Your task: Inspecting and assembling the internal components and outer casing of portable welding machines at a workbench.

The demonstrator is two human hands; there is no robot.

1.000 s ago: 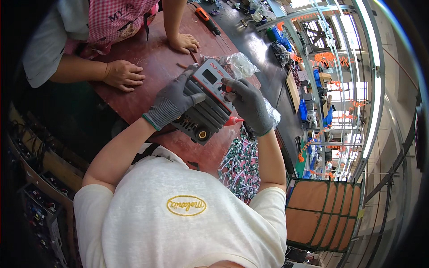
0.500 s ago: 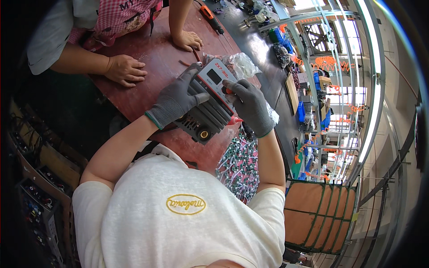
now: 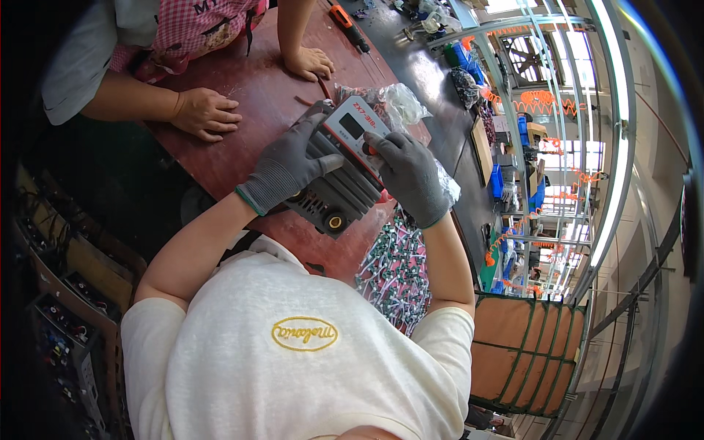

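A dark grey welding machine (image 3: 323,213) with a finned, slotted casing, a brass-ringed socket and a white front panel (image 3: 354,110) with a dark display rests tilted above the red tabletop (image 3: 257,81). My left hand (image 3: 290,161), in a grey glove, grips its casing from the left side, thumb lying across the fins. With gloved fingers closed, my right hand (image 3: 414,176) pinches a small red-and-black knob (image 3: 370,149) on the panel. A red piece (image 3: 383,196) shows beside the casing, mostly hidden under that hand.
Across the table, a co-worker's hands (image 3: 207,115) rest flat on it. An orange-and-black screwdriver tool (image 3: 348,28) lies at the far edge. Clear plastic bags (image 3: 403,104) sit behind the machine. Many small wired parts (image 3: 396,271) are heaped at the near right.
My right hand has turned slightly at the knob and dropped a little, covering more of the red piece. My left hand and the machine stay nearly in place.
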